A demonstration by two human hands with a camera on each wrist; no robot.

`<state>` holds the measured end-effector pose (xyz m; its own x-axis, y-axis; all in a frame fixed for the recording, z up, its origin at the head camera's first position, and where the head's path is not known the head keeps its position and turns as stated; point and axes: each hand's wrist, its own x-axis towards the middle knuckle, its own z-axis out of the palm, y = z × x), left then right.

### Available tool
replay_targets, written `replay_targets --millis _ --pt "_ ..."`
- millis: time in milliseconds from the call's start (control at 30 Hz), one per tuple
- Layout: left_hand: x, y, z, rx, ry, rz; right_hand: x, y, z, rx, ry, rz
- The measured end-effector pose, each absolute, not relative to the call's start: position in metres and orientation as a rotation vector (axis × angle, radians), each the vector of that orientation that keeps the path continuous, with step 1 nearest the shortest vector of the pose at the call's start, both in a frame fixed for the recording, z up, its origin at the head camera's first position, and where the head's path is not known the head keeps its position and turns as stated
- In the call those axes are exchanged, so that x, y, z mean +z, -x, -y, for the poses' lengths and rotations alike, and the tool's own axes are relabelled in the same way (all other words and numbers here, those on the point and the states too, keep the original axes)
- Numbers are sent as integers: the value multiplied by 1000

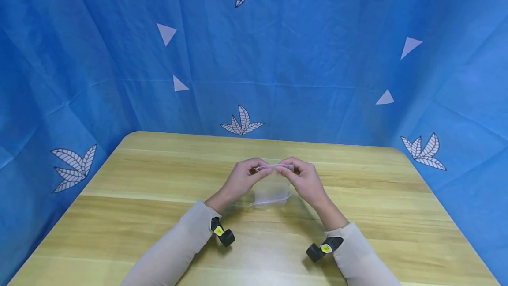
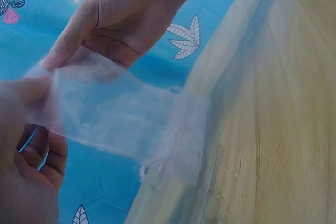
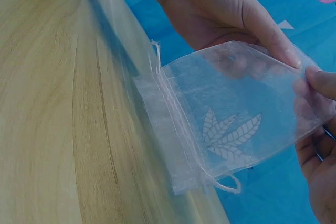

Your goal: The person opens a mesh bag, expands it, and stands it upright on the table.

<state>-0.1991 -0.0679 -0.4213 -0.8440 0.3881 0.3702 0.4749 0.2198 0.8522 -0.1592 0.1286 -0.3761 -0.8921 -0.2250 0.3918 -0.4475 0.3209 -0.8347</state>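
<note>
A sheer white drawstring pouch [image 1: 271, 189] hangs between the two hands above the wooden table, its drawstring end downward. My left hand [image 1: 243, 179] pinches the upper edge between thumb and fingers on the left side. On the other side my right hand [image 1: 304, 179] pinches the same edge, thumb tips close together. In the left wrist view the pouch [image 2: 115, 108] is see-through, with the right hand [image 2: 126, 19] above it. The right wrist view shows gathered cords [image 3: 178, 124] across the pouch near its lower end, with a loop sticking out.
The wooden table [image 1: 139, 175] spreads beneath both hands. Behind it and at its sides hangs a blue curtain [image 1: 317, 56] with white leaf and triangle prints. A black wrist camera [image 1: 226, 236] sits on the left sleeve, another camera [image 1: 315, 252] on the right.
</note>
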Motion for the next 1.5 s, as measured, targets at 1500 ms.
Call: replay_targets --millis 1500 --pt "-420 199 68 -1798 790 2413 -378 160 -129 1708 -668 2403"
